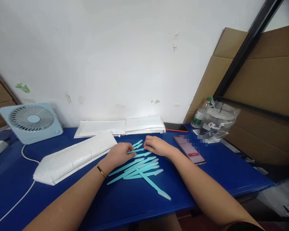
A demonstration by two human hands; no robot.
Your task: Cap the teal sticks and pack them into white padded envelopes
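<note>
Several slim turquoise plastic razors (141, 168) lie in a loose pile on the blue table (125, 202). One of them lies apart, angled toward the front edge (156, 186). My left hand (120, 154) and my right hand (156, 145) meet just behind the pile. Together they pinch one turquoise razor (137, 150) by its two ends, holding it level above the others. A gold bracelet sits on my left wrist.
A white padded mailer (72, 158) lies left of my hands, with more stacked mailers (121, 126) by the wall. A small fan (31, 122) and its white cable stand at the left. Two phones (189, 149) (175, 127), a bottle and a clear bag (218, 122) sit right.
</note>
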